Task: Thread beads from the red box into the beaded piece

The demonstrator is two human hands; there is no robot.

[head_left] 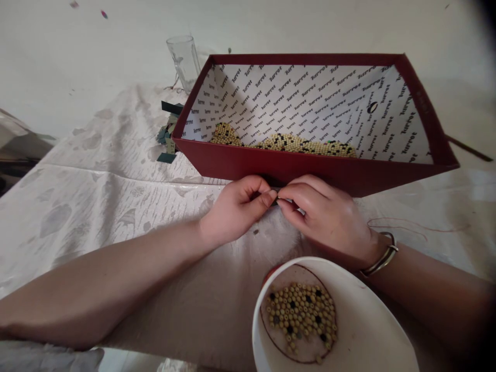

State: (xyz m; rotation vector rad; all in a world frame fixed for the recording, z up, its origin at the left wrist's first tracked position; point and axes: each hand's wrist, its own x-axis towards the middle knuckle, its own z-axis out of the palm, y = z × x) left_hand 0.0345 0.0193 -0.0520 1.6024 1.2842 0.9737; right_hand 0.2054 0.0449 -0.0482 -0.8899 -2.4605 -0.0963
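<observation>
My left hand (236,206) and my right hand (325,217) meet fingertip to fingertip just in front of a dark red box (310,168). Both are pinched closed on something tiny between them that I cannot make out. A thin dark thread (403,223) trails over the cloth to the right of my right hand. Cream and black beads (287,142) lie heaped inside the box. A white bowl (368,330) near my right forearm holds more of these beads (300,315). My right wrist wears metal bangles (382,258).
A pale patterned cloth (96,191) covers the table. An empty drinking glass (185,61) stands behind the box's left corner, with small dark paper scraps (168,137) beside it. The box has printed white lining (310,98).
</observation>
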